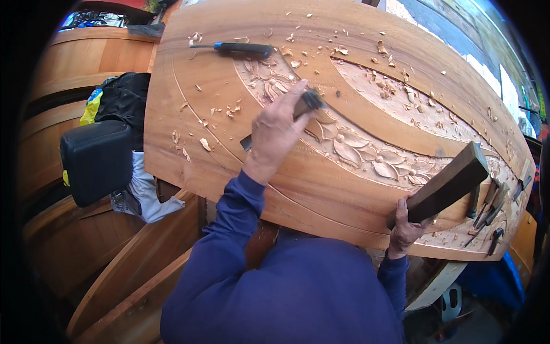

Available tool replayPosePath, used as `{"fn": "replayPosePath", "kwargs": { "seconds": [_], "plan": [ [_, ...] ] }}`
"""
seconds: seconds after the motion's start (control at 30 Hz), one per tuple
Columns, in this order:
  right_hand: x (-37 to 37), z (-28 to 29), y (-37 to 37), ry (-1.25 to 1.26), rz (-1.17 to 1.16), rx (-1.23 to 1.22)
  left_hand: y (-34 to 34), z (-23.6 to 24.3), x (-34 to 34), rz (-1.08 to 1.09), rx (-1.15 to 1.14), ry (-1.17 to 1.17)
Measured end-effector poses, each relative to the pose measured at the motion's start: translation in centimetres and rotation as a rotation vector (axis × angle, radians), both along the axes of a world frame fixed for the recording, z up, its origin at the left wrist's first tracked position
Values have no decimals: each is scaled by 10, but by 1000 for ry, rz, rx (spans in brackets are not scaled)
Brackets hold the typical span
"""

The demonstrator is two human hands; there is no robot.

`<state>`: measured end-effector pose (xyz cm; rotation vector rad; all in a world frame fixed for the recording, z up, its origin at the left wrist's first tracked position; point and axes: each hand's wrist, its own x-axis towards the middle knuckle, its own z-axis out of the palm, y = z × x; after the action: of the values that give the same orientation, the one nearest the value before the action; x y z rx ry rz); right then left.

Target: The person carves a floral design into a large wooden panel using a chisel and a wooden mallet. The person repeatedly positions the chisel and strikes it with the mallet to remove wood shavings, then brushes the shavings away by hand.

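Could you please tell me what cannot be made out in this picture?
All in the head view:
- The middle of the brush-like tool: hidden by the left hand; its dark head is blurred.
- The carving directly under that hand: covered by it.
- Part of the dark wooden block: covered by the right hand.
- Exact tip shapes of the small tools at right: too small.

No lettering, number or sign can be read. Left of the carved wooden panel, the yellow and blue wrapper shows colour patches, too small to make out as print. Nearer the panel's left edge, the black case carries a small yellow tag, any wording on it illegible.
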<state>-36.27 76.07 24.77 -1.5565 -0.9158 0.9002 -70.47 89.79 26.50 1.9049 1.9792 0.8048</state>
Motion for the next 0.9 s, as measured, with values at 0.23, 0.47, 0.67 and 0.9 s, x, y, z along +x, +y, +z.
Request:
{"fn": "replayPosePath", "kwargs": {
  "seconds": [0.23, 0.47, 0.67, 0.9],
  "plan": [
    [2, -4, -1, 5, 79, 88, -7, 12, -44, 347, -14, 14],
    [11, -14, -6, -10, 114, 150, -74, 14, -53, 421, 42, 205],
    [-11, -1, -8, 55, 90, 226, -118, 24, 8, 49, 153, 51],
    [10, 14, -6, 52, 214, -113, -89, 20, 98, -686, 238, -13]
  ]
}}
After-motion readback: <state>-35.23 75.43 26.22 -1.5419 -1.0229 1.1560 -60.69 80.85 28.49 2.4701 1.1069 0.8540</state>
